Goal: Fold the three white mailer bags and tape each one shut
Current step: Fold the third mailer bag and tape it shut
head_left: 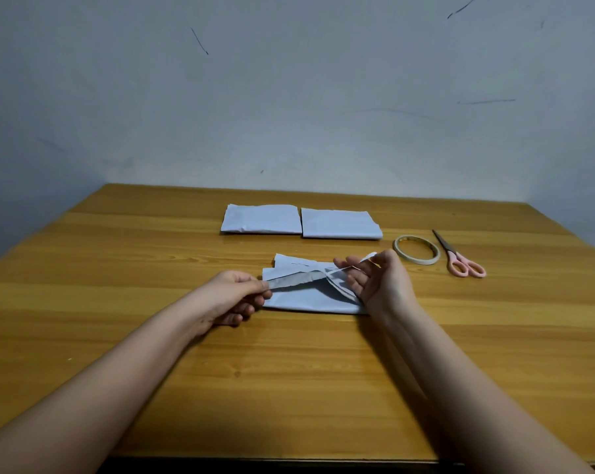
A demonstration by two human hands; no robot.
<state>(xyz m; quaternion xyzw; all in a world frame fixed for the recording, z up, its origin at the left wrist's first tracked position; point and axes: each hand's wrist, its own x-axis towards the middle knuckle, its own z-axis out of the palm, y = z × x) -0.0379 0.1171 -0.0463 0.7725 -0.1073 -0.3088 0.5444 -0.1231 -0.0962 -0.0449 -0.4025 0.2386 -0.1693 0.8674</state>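
Both bare forearms reach in from the near edge of the wooden table (152, 388), and the fingers do the work at the third mailer bag (309, 299), which lies flat in the middle of the table between the two hands. On the left hand (233, 297), thumb and curled fingers pinch one end of a grey strip (296, 279) that lifts off the bag's top edge. On the right hand (374, 278), palm turned inward and fingers loosely spread, the thumb and forefinger pinch a thin white sliver at the strip's other end, with the heel of the hand at the bag's right edge. Beyond them, two folded white mailer bags lie side by side, edges almost touching: the left one (261, 218) and the right one (340, 223). Right of those sits a tape roll (434, 256) lying flat, and just beside it pink-handled scissors (458, 256), blades closed and pointing away.
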